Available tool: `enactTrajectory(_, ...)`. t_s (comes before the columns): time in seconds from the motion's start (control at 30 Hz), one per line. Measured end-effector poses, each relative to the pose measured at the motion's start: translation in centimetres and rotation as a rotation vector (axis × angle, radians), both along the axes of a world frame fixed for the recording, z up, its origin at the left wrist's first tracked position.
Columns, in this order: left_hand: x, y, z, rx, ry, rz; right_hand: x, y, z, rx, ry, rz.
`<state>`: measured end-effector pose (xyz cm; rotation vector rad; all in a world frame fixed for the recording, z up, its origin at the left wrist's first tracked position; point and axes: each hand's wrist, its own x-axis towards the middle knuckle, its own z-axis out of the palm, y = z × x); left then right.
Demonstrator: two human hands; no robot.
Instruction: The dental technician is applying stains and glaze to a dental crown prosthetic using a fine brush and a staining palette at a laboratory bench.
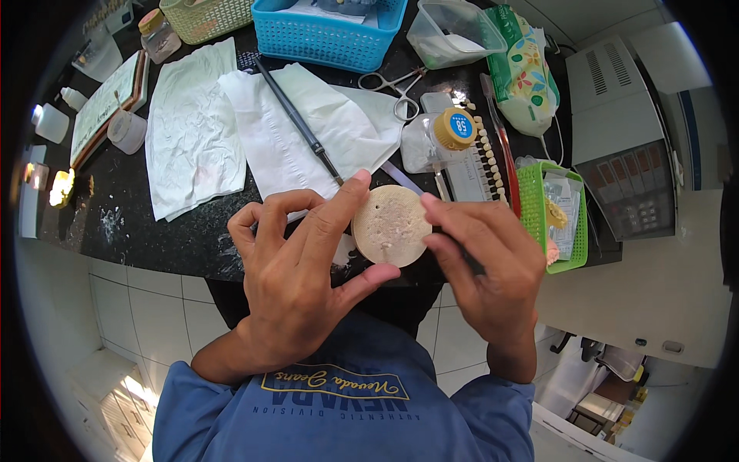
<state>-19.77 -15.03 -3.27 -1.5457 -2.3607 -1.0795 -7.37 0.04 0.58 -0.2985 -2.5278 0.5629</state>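
Observation:
A round, pale cream plaster disc (391,227) is held up near the front edge of the black table. Its upper face is rough and pitted, with one small dark hole near the upper left. My left hand (296,258) grips it from the left, index finger at the upper edge and thumb at the lower edge. At the right rim, my right hand (493,266) pinches it between thumb and fingers. Just beyond the disc, a slim dark pen-like tool (296,112) lies across white paper towels (308,146). A lavender stick (402,177) lies partly behind the disc.
Scissor-handled forceps (404,94), a clear gold-capped bottle (439,138) and a strip of tooth samples (486,158) lie beyond. Baskets in blue (331,38) and green (570,258) stand far and right. A bright flame-like glow (61,189) is at left.

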Motion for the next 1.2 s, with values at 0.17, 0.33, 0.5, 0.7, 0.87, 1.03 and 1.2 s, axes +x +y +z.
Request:
enactTrajectory(0.17, 0.1, 0.0, 0.1, 0.003, -0.002, -0.014, 0.6, 2.8, -0.1, 0.100, -0.059, -0.140)
enactTrajectory(0.33, 0.0, -0.1, 0.2, -0.017, -0.005, -0.024, -0.3, 3.5, -0.5, 0.205, -0.208, -0.046)
enactTrajectory(0.5, 0.1, -0.1, 0.4, -0.025, 0.020, -0.028, -0.7, 3.7, 0.0, 0.263, -0.211, -0.020)
enactTrajectory(0.7, 0.0, -0.1, 0.3, -0.024, 0.001, -0.030, -0.5, 3.4, -0.7, 0.135, -0.010, -0.035)
enactTrajectory(0.87, -0.2, -0.1, 0.4, -0.027, -0.018, -0.058, -0.1, 1.8, -0.8, -0.178, 0.072, 0.041)
enactTrajectory(1.03, -0.4, 0.0, 0.3, -0.012, -0.020, -0.071, -0.2, 1.5, -1.3, -0.157, 0.033, 0.038)
enactTrajectory(1.2, -0.5, 0.0, 0.3, -0.019, -0.010, -0.074, -0.3, 1.7, -1.7, -0.120, 0.030, 0.060)
